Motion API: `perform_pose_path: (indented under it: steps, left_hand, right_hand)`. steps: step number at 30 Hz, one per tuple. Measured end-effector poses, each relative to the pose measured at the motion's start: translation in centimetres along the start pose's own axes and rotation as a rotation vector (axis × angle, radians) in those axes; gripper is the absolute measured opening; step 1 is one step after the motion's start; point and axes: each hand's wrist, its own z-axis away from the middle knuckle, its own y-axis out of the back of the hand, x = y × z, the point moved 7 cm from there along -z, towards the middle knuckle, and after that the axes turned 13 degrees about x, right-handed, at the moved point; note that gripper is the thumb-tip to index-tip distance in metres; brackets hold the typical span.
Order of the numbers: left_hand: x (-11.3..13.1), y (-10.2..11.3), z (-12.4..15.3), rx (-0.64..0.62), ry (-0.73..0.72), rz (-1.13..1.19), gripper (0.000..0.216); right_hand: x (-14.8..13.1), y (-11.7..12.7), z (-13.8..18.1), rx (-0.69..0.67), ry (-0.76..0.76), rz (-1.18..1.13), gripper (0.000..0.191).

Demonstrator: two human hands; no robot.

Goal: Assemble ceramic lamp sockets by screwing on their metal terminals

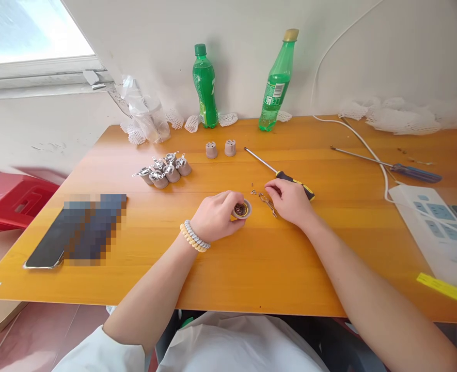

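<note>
My left hand (221,214), with two coiled bands at its wrist, is closed around a small round lamp socket (247,212). The socket's open end faces up, and brass-coloured metal shows inside. To its right, my right hand (290,200) is over the table with thumb and forefinger drawn together; whatever is between them is too small to make out. Just by those fingertips lie small screws (253,192) and thin metal brackets (269,205). A screwdriver (278,173) with a black and yellow handle lies behind my right hand.
Several grey-brown sockets with metal brackets (172,174) are grouped at left; two without brackets (230,148) stand farther back. Green bottles (205,93) line the wall. A blue-handled screwdriver (416,172), white cable (385,181) and power strip (429,222) lie right, a dark phone (48,237) left.
</note>
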Motion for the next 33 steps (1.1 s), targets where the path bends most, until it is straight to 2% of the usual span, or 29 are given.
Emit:
perform_pose_path:
  steps: [2, 4, 6, 10, 14, 19, 23, 29, 33]
  left_hand:
    - [-0.6, 0.1, 0.0, 0.009, 0.066, 0.014, 0.035]
    - [-0.9, -0.3, 0.0, -0.045, 0.083, 0.020, 0.037]
    - [-0.8, -0.6, 0.0, -0.097, 0.033, 0.018, 0.033]
    - [-0.3, -0.3, -0.3, -0.076, -0.093, 0.024, 0.035]
    - [-0.3, -0.4, -0.3, -0.115, -0.092, 0.074, 0.039]
    - [-0.1, 0.3, -0.3, 0.000, -0.102, 0.143, 0.036]
    - [-0.7, -0.8, -0.1, -0.084, -0.039, 0.094, 0.030]
    - [-0.1, -0.2, -0.2, 0.029, -0.098, 0.077, 0.029]
    - [-0.1, -0.6, 0.0, -0.028, -0.073, 0.050, 0.029]
  right_hand:
    - [0.0, 0.0, 0.0, -0.008, -0.007, -0.008, 0.016]
    - [-0.1, 0.1, 0.0, -0.013, -0.014, -0.016, 0.017]
    - [-0.1, 0.1, 0.0, -0.016, -0.018, -0.023, 0.017]
    - [-0.1, 0.1, 0.1, -0.017, -0.012, -0.038, 0.018]
    - [-0.2, 0.0, 0.1, -0.005, 0.007, -0.056, 0.017]
    - [-0.2, 0.1, 0.0, 0.006, 0.032, -0.068, 0.015]
    - [-0.4, 0.0, 0.1, 0.005, 0.054, -0.065, 0.015]
    - [-0.3, 0.0, 0.2, 0.006, 0.062, -0.073, 0.015]
    - [-0.4, 0.0, 0.1, 0.002, 0.063, -0.077, 0.015]
